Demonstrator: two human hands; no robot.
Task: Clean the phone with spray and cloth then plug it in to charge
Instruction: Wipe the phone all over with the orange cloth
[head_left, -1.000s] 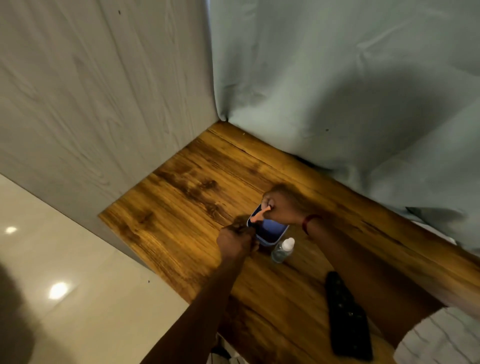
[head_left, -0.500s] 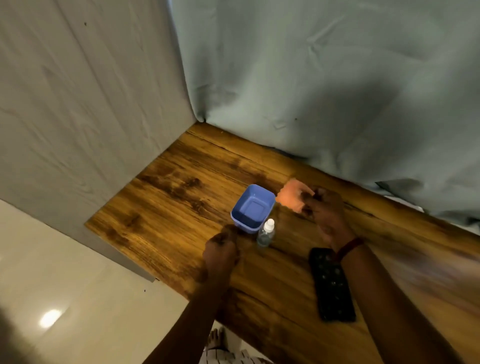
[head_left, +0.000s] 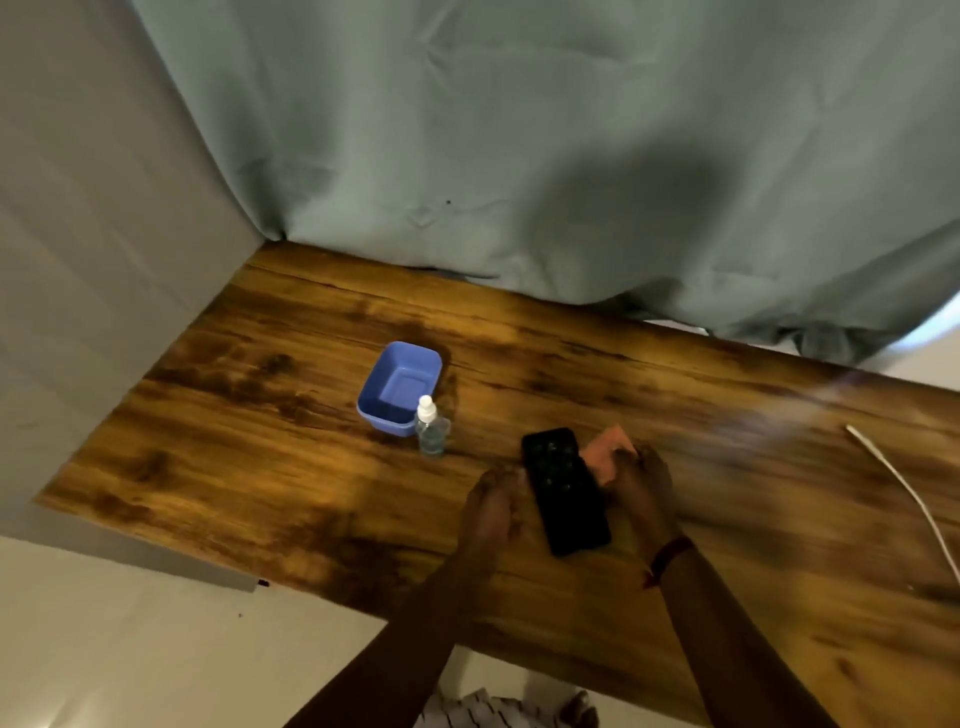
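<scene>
- Phone lies flat on the wooden table, black, with small pale specks across its upper half; it sits between the two hands, its far end angled a little to the left, fairly near the table's front edge.
- Left hand is just beside the phone's left edge with its fingers curled in; it is blurred, and I cannot tell whether it touches or grips the phone.
- Right hand is just to the right of the phone, fingers bunched around an orange cloth, which sticks out past the fingertips close to the phone's upper right edge.
- A red thread band circles the right wrist.
- A small clear spray bottle with a white cap stands upright to the left of the phone, apart from it.
- Just behind the bottle, touching it or nearly so, sits a blue plastic tub, open side up.
- A white cable trails across the table well off to the right.
- A grey-green curtain hangs along the back of the table, and a pale grey panel closes off its left side.
- Pale floor shows below the table's front edge.
</scene>
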